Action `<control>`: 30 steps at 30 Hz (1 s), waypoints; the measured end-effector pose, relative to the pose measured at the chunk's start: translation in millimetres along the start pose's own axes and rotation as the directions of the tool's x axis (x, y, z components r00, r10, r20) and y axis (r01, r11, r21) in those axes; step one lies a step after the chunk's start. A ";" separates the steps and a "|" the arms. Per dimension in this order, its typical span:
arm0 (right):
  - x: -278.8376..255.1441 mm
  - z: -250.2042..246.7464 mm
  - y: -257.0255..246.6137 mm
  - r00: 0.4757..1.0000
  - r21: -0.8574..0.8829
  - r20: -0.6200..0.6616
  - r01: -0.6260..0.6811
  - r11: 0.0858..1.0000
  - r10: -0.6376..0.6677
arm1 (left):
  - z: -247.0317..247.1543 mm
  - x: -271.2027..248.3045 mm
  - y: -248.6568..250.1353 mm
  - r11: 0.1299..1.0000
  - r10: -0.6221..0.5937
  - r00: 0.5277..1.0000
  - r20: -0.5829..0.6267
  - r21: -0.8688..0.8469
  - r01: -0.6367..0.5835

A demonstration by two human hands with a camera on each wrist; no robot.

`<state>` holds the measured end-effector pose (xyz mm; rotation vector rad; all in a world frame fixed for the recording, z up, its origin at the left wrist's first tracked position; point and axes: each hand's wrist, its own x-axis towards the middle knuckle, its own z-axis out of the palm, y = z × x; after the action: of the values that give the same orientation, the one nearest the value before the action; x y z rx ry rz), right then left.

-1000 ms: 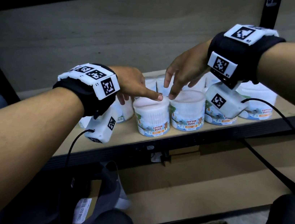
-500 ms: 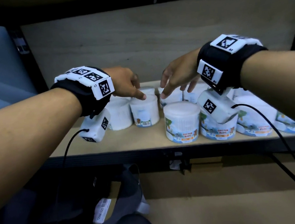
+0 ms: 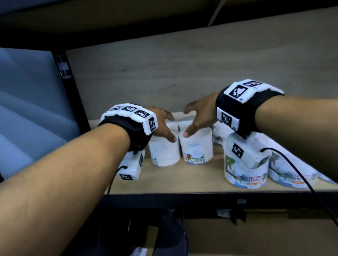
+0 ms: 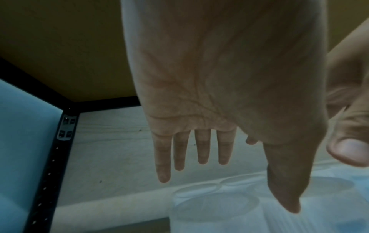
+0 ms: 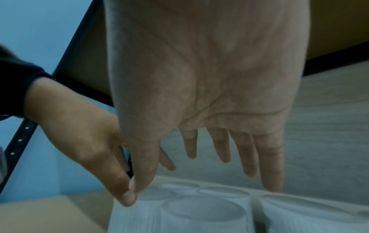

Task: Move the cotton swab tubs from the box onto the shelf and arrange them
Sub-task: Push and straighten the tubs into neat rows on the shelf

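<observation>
Two cotton swab tubs (image 3: 180, 148) side by side and touching, well back on the shelf (image 3: 170, 177), barcode label of the right one turned outward. More tubs just behind that pair, lids only visible. Further labelled tubs (image 3: 246, 173) near the shelf's front edge, to the right of the pair, "COTTON BUDS" print facing out, probably the intended display side. Box not in view.

Left hand (image 3: 161, 124) above the left tub of the pair, fingers straight and spread, thumb tip down at the tub's inner rim; gripping nothing. Right hand (image 3: 200, 116) above the right tub of the pair, likewise spread and flat, thumb at that tub's rim, close beside the left thumb. Both hands splayed over the pair, likely to nudge the tubs together and square them into a row rather than lift them. Actual contact of fingertips with lids hard to confirm through blur.
</observation>
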<state>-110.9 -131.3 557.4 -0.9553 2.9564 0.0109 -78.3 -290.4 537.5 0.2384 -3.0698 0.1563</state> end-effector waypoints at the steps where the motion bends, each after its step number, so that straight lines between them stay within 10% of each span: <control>1: 3.3 2.4 -3.1 1.000 -0.015 0.005 0.005 1.000 -0.005 | 2.9 1.8 -1.3 1.000 -0.007 1.000 0.007 -0.010 0.007; 30: 32.5 19.6 -7.7 0.996 0.017 0.091 0.008 1.000 -0.010 | 29.7 6.4 -17.1 0.992 0.044 0.999 0.009 -0.118 -0.042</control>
<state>-132.1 -156.3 536.7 -0.9397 2.8649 0.0285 -83.5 -311.3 510.1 0.1674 -3.0827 -0.0240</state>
